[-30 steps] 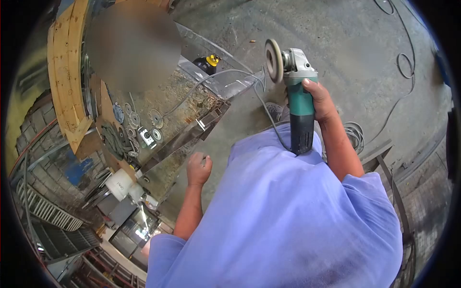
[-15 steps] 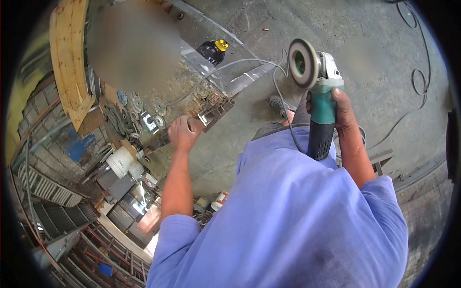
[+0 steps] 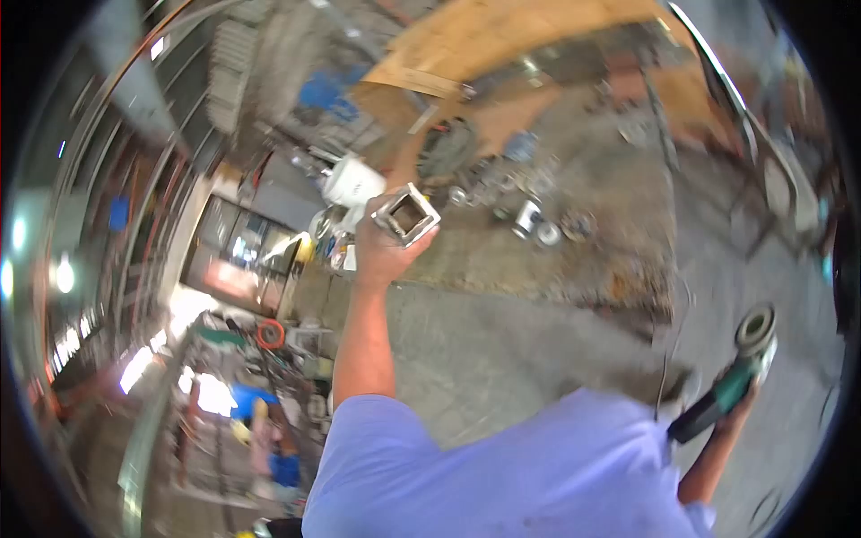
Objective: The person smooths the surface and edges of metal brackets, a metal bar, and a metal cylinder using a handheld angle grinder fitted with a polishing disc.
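My left hand (image 3: 384, 247) is wrapped round a square metal tube (image 3: 408, 216), whose open end faces the camera, held up off the table's left part. Far to the right, my right hand (image 3: 743, 403) grips a green and black angle grinder (image 3: 725, 391) with its round disc (image 3: 756, 328) pointing up and away. The worktable (image 3: 574, 260) lies between the two hands, with several discs and a small white and black item (image 3: 527, 219) on it. Motion blurs much of the view.
A white bucket (image 3: 353, 181) stands behind my left hand. A curved wooden board (image 3: 529, 40) runs along the table's far side. The grinder's cable (image 3: 665, 372) hangs near the table's right corner. A person (image 3: 260, 439) is blurred at the lower left.
The view has swung left. My left hand has lifted the metal tube away from the table's edge. The grinder in my right hand now appears farther right and lower.
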